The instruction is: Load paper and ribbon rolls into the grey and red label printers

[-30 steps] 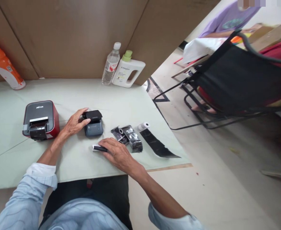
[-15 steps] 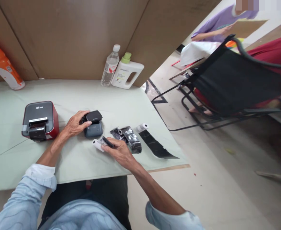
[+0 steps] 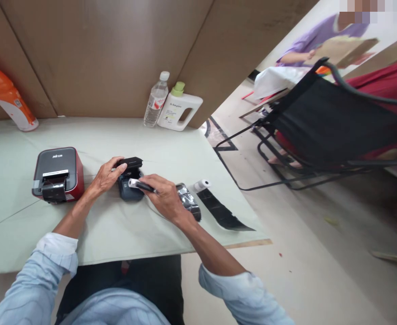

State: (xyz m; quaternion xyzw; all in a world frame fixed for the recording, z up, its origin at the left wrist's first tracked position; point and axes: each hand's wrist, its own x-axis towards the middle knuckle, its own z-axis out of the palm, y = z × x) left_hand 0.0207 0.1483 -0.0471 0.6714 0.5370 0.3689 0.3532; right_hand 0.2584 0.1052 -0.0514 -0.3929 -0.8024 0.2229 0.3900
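A small dark label printer (image 3: 130,193) sits on the table with its black lid (image 3: 132,163) raised. My left hand (image 3: 108,175) is closed on the left edge of that lid, thumb on the near side. Over the printer's front part, my right hand (image 3: 162,192) grips a white paper roll (image 3: 133,183) with a black strip along it; fingers partly cover both. To the right of that hand lies a shiny black film roll (image 3: 189,202). Beyond it, a white roll (image 3: 202,185) has a black film strip (image 3: 220,210) stretching toward the table's corner.
A red and black printer (image 3: 59,174) stands to the left. Along the cardboard wall (image 3: 117,58) are an orange bottle (image 3: 10,97), a water bottle (image 3: 156,101) and a white jug (image 3: 178,110). A black folding chair (image 3: 333,117) and another person (image 3: 310,40) are at right.
My right hand has brought the paper roll up and over the small printer. The lid stands more upright, with my left hand still on it. At right, the other person's cardboard has shifted.
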